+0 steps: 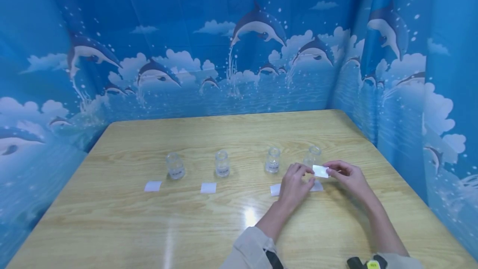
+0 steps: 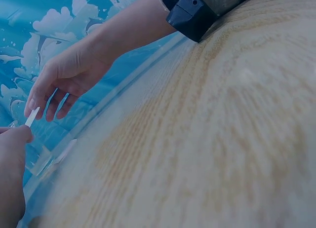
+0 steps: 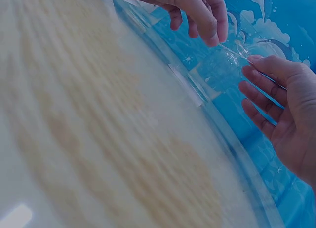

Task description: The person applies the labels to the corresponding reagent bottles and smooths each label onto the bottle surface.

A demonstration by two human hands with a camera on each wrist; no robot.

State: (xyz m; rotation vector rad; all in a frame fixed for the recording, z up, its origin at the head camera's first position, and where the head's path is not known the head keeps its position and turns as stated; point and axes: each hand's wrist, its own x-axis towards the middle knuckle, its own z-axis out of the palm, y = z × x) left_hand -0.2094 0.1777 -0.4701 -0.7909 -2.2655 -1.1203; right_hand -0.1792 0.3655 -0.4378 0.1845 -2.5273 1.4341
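Both hands hold a small white paper slip (image 1: 320, 171) up off the table, in front of the rightmost clear glass jar (image 1: 313, 155). My right hand (image 1: 347, 177) pinches its right edge between thumb and fingers, the other fingers loosely bent in the right wrist view. At the slip's left edge, my left hand (image 1: 296, 186) pinches with thumb and fingertips. Seen edge-on in the left wrist view, the slip (image 2: 32, 116) spans the two hands. Below it on the table lies another white slip (image 1: 317, 186), and one more slip (image 1: 275, 189) is partly covered by the left hand.
Three more glass jars stand in a row to the left: one jar (image 1: 272, 160) near the left hand, a middle jar (image 1: 222, 163) and a far-left jar (image 1: 175, 165). White slips (image 1: 208, 188) (image 1: 152, 186) lie before the left two. A dolphin-print curtain (image 1: 231, 45) surrounds the wooden table (image 1: 168, 223).
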